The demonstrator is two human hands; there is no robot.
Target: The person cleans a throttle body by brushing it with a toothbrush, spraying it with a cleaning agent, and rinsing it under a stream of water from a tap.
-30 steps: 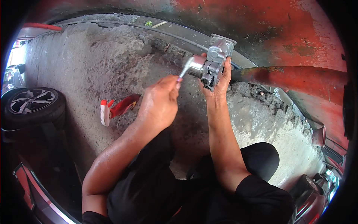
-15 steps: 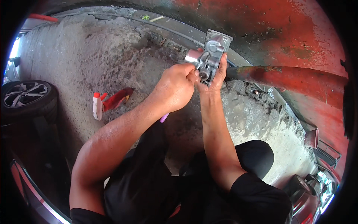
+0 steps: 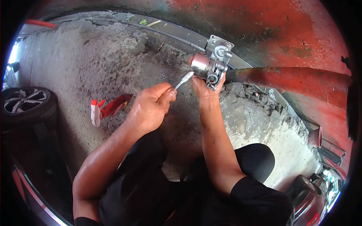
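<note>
My left hand (image 3: 151,109) is closed around a toothbrush (image 3: 184,79). Its pale head and thin neck stick out past my fingers, and the handle is hidden in my fist. The brush head is beside the lower left of a silver cast-metal throttle body (image 3: 203,62), at or very near its surface; I cannot tell if they touch. From underneath, my right hand (image 3: 206,88) grips the throttle body and holds it off the ground. Its flat flange plate is at the top, and a round port faces me near the bottom.
On the rough concrete ground (image 3: 94,56) at the left is a red trigger spray bottle (image 3: 113,107) with a white-and-red head. A car wheel (image 3: 26,100) is at the far left. A red pipe (image 3: 286,81) runs along the right, by a worn red wall (image 3: 271,30).
My left hand has drawn back, down and left from the throttle body, bringing the brush head into sight. The throttle body has turned in my right hand, showing more of its cylinder.
</note>
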